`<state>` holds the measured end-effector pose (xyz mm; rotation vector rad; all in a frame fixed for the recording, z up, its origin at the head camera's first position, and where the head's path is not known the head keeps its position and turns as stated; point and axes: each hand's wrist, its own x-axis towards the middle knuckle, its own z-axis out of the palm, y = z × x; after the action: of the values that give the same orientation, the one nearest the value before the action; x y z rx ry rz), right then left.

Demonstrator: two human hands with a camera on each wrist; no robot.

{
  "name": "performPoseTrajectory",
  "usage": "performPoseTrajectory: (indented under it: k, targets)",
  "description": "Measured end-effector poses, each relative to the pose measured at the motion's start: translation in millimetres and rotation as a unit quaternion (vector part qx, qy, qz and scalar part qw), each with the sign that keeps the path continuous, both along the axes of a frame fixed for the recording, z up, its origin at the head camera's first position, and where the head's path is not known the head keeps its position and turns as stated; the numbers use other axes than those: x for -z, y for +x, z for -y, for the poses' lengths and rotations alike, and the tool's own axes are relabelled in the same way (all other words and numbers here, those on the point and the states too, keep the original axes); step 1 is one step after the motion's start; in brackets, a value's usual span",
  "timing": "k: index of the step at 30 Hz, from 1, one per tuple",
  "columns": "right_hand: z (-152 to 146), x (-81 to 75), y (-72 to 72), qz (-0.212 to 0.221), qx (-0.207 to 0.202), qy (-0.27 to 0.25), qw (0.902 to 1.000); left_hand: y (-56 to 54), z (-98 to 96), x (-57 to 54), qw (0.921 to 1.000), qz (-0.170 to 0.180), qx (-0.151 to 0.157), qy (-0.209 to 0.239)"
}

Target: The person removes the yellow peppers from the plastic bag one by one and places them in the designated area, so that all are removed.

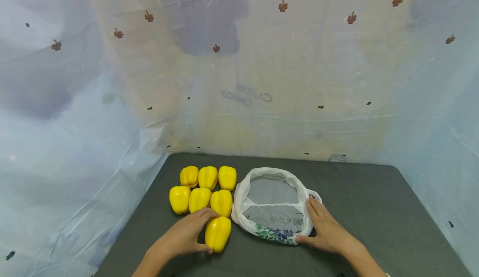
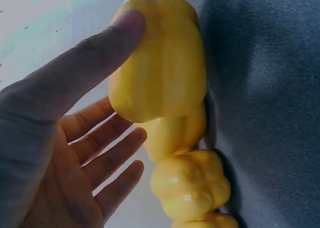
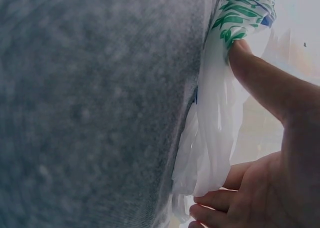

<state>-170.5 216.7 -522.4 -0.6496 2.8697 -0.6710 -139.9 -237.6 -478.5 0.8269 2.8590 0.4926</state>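
Observation:
At the near end of a group of yellow bell peppers, my left hand (image 1: 186, 234) holds the nearest yellow bell pepper (image 1: 218, 234). In the left wrist view the thumb (image 2: 129, 25) presses on this pepper (image 2: 162, 63), and the other fingers spread out beyond it. A white plastic bag (image 1: 242, 196) with green leaf print lies with its mouth spread wide, right of the peppers. My right hand (image 1: 329, 231) rests against the bag's right side. Its thumb (image 3: 242, 53) touches the printed part, and its fairly straight fingers lie along the rim by a handle loop.
Two rows of yellow bell peppers (image 1: 200, 200) stand close together behind the held one, left of the bag. All lie on a dark grey table (image 1: 359, 198). A pale patterned curtain (image 1: 299, 77) surrounds the table at the back and sides.

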Motion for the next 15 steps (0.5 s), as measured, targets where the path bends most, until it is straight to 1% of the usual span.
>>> performPoseTrajectory:
  k: [11,15]
  targets:
    - [-0.1,1.1,-0.3,0.001,-0.001,-0.001,1.0,-0.8,4.7,6.7,0.9997,0.019,-0.015,0.009]
    - [-0.1,0.7,-0.5,0.004,-0.002,-0.002,1.0,-0.5,6.6,8.7,0.9995,0.024,-0.016,0.013]
